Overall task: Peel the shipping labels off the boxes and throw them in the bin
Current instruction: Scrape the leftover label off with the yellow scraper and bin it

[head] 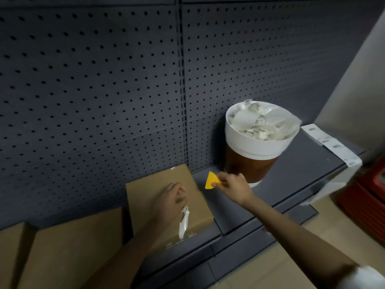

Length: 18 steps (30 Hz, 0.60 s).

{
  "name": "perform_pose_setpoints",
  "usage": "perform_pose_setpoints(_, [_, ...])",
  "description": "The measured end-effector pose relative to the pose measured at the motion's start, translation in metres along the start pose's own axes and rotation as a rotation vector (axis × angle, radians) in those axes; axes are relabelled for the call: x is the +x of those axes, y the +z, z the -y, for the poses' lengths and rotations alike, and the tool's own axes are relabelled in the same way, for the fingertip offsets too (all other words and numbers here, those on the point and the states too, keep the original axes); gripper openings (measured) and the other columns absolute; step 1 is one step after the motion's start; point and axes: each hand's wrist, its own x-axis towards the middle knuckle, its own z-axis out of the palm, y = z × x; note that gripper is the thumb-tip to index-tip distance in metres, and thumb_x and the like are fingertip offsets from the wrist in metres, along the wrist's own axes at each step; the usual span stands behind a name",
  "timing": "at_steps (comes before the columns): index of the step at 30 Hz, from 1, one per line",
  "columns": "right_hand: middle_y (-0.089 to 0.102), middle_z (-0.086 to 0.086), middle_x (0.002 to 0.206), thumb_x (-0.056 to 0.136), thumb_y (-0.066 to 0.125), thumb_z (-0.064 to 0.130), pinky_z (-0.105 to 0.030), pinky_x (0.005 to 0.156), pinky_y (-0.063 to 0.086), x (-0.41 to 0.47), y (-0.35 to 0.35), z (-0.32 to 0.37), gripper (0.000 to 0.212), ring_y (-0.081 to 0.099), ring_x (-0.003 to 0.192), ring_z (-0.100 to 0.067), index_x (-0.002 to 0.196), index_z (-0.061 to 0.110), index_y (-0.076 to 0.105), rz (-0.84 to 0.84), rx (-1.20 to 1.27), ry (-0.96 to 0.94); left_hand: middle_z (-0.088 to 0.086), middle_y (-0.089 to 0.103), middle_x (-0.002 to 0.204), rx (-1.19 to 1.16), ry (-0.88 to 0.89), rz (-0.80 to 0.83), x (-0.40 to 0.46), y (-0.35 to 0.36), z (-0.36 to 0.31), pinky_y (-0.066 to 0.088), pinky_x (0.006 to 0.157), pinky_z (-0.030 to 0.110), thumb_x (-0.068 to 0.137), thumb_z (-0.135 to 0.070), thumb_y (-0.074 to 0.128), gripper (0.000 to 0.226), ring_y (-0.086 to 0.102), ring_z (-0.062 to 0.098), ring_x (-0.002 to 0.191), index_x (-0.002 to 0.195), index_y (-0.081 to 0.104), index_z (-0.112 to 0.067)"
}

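Note:
A cardboard box (145, 195) stands on the dark shelf (302, 163). My left hand (168, 201) is over its top and pinches a crumpled white strip of shipping label (184, 222) that hangs down to the box's front edge, where white scraps still stick. My right hand (233, 186) hovers just right of the box and pinches a yellow triangular scraper (212, 180). Behind it stands the bin (256, 147), white on top and brown below, holding several torn white labels.
A grey pegboard wall (93, 80) backs the shelf. Two more cardboard boxes (73, 251) sit lower left. A long white label strip (333, 147) drapes over the shelf's right end. A red crate (366, 195) stands on the floor at the right.

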Motion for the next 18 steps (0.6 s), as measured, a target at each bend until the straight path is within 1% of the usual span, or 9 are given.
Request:
perform_pose_setpoints(2, [0.065,0.000,0.092,0.092,0.051,0.044,-0.033,0.075,0.026,0.006,0.011,0.009,0.029,0.060,0.096,-0.026,0.108,0.021,0.058,0.017,0.012,-0.022,-0.016,0.048,0.085,-0.010,-0.022,-0.017,-0.010,-0.002,0.004,0.050,0.066,0.038,0.077,-0.016,0.064,0.019,0.052,0.007,0.070,0.086,0.053,-0.029])
perform_pose_setpoints(4, [0.069,-0.004,0.095,0.091,0.052,0.045,-0.034,0.077,0.032,0.008,0.021,0.018,0.031,0.062,0.095,-0.027,0.111,0.022,0.059,0.045,0.028,-0.043,-0.014,0.048,0.086,-0.021,-0.031,-0.025,-0.020,-0.002,0.008,0.050,0.067,0.038,0.077,-0.018,0.065,0.017,0.052,0.010,0.072,0.085,0.053,-0.026])
perform_pose_setpoints(6, [0.069,-0.005,0.096,0.091,0.053,0.043,-0.035,0.081,0.034,0.007,0.031,0.026,0.031,0.062,0.096,-0.027,0.111,0.021,0.059,0.083,0.040,-0.055,-0.013,0.048,0.089,-0.019,-0.043,-0.015,-0.030,-0.001,0.010,0.049,0.067,0.038,0.079,-0.022,0.065,0.014,0.054,0.014,0.076,0.086,0.053,-0.024])
perform_pose_setpoints(8, [0.069,-0.004,0.095,0.091,0.053,0.042,-0.035,0.086,0.033,0.005,0.039,0.033,0.027,0.063,0.096,-0.026,0.109,0.023,0.059,0.113,0.048,-0.073,-0.010,0.053,0.095,-0.002,-0.068,-0.011,-0.040,0.001,0.009,0.047,0.067,0.037,0.083,-0.030,0.062,0.014,0.055,0.016,0.080,0.091,0.056,-0.021])
perform_pose_setpoints(11, [0.069,-0.002,0.096,0.091,0.052,0.041,-0.035,0.090,0.031,0.002,0.047,0.040,0.024,0.062,0.096,-0.025,0.107,0.024,0.058,0.151,0.042,-0.074,-0.007,0.056,0.103,0.009,-0.114,-0.014,-0.052,0.006,0.009,0.045,0.069,0.034,0.083,-0.036,0.063,0.024,0.055,0.014,0.090,0.101,0.058,-0.021])
perform_pose_setpoints(14, [0.068,-0.001,0.096,0.091,0.052,0.041,-0.033,0.089,0.030,-0.004,0.051,0.042,0.023,0.061,0.097,-0.025,0.106,0.024,0.058,0.168,0.027,-0.069,-0.004,0.057,0.111,0.030,-0.147,0.021,-0.056,0.016,0.010,0.041,0.073,0.030,0.082,-0.037,0.065,0.037,0.053,0.016,0.101,0.115,0.057,-0.024])
perform_pose_setpoints(16, [0.068,-0.001,0.097,0.091,0.052,0.041,-0.033,0.089,0.029,-0.006,0.051,0.042,0.022,0.061,0.099,-0.024,0.104,0.025,0.057,0.177,0.029,-0.068,-0.002,0.058,0.113,0.086,-0.136,0.018,-0.054,0.021,0.009,0.039,0.078,0.030,0.082,-0.035,0.063,0.039,0.050,0.019,0.107,0.118,0.056,-0.024])
perform_pose_setpoints(18, [0.068,-0.001,0.100,0.092,0.051,0.041,-0.034,0.091,0.030,-0.008,0.046,0.040,0.023,0.061,0.101,-0.024,0.105,0.024,0.057,0.180,0.025,-0.071,-0.001,0.058,0.113,0.118,-0.140,0.006,-0.052,0.024,0.007,0.039,0.081,0.030,0.082,-0.033,0.062,0.036,0.049,0.020,0.108,0.117,0.057,-0.025])
